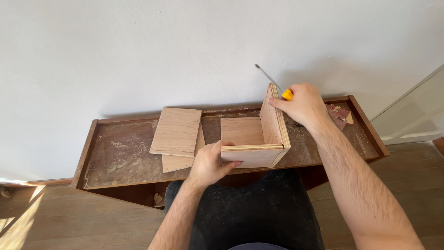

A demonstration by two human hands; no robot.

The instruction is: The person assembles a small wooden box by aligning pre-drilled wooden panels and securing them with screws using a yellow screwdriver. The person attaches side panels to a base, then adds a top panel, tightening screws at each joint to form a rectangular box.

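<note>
A partly built plywood box (252, 139), with a flat base, a front panel and an upright right panel, stands on a low dark wooden tray-like table (85, 155). My left hand (210, 162) grips the box's front left corner. My right hand (300, 104) rests against the far top edge of the right panel and holds a screwdriver (273, 82) with a yellow handle; its metal shaft points up and to the left, toward the wall.
Two loose plywood boards (177, 132) lie stacked to the left of the box. Reddish sandpaper scraps (339, 115) lie at the table's right end. Sawdust covers the tabletop. A white wall rises behind; wooden floor surrounds my dark-trousered lap.
</note>
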